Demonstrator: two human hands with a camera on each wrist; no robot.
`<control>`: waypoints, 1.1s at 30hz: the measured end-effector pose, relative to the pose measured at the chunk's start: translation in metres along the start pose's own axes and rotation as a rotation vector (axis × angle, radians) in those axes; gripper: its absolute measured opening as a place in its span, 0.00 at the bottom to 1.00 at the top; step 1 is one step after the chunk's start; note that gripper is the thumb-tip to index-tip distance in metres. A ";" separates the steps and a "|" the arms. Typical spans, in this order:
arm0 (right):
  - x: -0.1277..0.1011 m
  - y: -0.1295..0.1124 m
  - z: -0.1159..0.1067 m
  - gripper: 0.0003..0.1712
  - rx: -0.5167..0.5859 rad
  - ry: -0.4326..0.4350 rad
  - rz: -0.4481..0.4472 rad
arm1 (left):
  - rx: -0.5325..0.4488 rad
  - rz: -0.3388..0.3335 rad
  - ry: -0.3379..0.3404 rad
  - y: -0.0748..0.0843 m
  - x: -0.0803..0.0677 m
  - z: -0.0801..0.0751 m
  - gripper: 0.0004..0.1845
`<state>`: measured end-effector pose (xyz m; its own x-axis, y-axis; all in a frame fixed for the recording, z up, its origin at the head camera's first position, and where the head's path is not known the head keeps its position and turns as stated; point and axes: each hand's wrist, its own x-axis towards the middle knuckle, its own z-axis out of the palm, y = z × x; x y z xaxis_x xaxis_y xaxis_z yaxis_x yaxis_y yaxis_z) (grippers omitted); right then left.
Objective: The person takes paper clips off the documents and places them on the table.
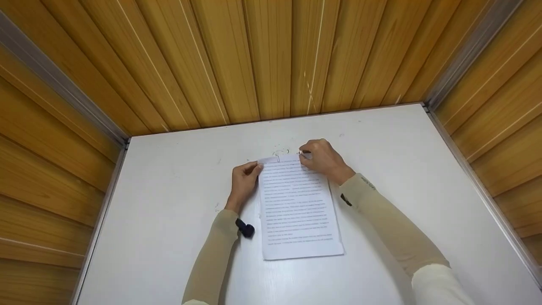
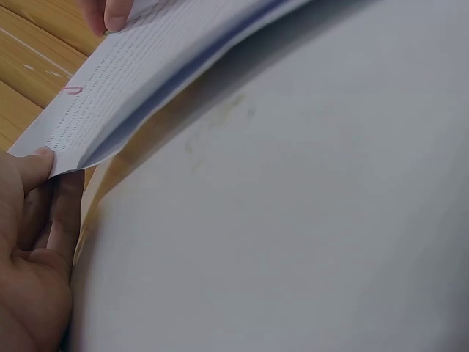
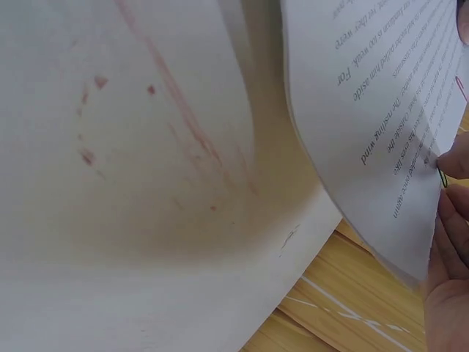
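Observation:
A stack of printed sheets (image 1: 296,207) lies lengthwise on the white table (image 1: 169,190). My left hand (image 1: 245,178) pinches its far left corner, thumb on top, and lifts that edge slightly off the table. In the left wrist view the thumb (image 2: 33,165) presses on the stack (image 2: 110,95), near a pink paper clip (image 2: 73,90) on the top edge. My right hand (image 1: 324,159) is at the far right corner. In the right wrist view its fingertips (image 3: 454,165) pinch a green paper clip (image 3: 442,177) against the edge of the stack (image 3: 381,110).
Wooden plank walls (image 1: 271,59) enclose the table on three sides, with metal strips in the corners. A small black device (image 1: 245,229) is strapped to my left wrist. Faint reddish marks (image 3: 168,95) stain the table beside the sheets.

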<state>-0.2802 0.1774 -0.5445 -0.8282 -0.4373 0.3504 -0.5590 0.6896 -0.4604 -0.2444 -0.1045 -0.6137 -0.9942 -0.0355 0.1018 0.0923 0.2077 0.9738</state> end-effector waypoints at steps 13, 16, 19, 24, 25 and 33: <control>0.005 0.009 -0.005 0.08 0.266 0.023 0.122 | -0.016 0.012 0.000 0.000 0.002 0.000 0.13; 0.005 0.009 -0.005 0.09 0.296 0.002 0.199 | -0.017 0.013 0.002 0.000 0.002 0.000 0.13; 0.005 0.008 -0.004 0.10 0.291 -0.028 0.246 | -0.021 0.008 0.007 0.001 0.002 0.000 0.13; 0.004 0.005 -0.003 0.10 0.285 -0.061 0.289 | -0.022 -0.003 0.012 0.000 0.001 0.000 0.13; 0.004 0.005 -0.003 0.10 0.288 -0.065 0.294 | -0.017 -0.001 0.013 0.000 0.000 0.000 0.13; 0.005 0.002 -0.002 0.10 0.279 -0.079 0.303 | -0.008 0.019 0.023 -0.003 0.000 -0.001 0.13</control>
<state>-0.2854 0.1772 -0.5421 -0.9513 -0.2893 0.1065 -0.2701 0.6158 -0.7401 -0.2443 -0.1060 -0.6163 -0.9907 -0.0539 0.1252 0.1120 0.2012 0.9731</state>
